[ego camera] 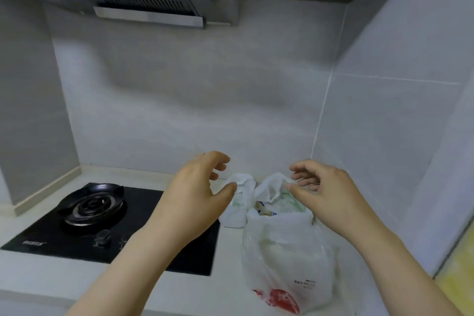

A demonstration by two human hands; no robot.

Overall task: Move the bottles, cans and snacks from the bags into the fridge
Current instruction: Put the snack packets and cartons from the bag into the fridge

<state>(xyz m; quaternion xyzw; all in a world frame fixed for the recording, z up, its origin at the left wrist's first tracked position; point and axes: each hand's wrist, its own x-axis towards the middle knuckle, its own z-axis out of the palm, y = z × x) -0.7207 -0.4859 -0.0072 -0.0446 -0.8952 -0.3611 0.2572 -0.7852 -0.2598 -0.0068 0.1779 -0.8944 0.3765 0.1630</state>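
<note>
Soft even light, slight motion blur

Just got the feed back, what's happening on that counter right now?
A person is standing at a kitchen counter with both hands raised over a white plastic bag that sits to the right of the black gas hob. The left hand and the right hand are open at either side of the bag's handles, holding nothing yet. The bag looks full; its contents are too blurred to name. No fridge is in view.
</note>
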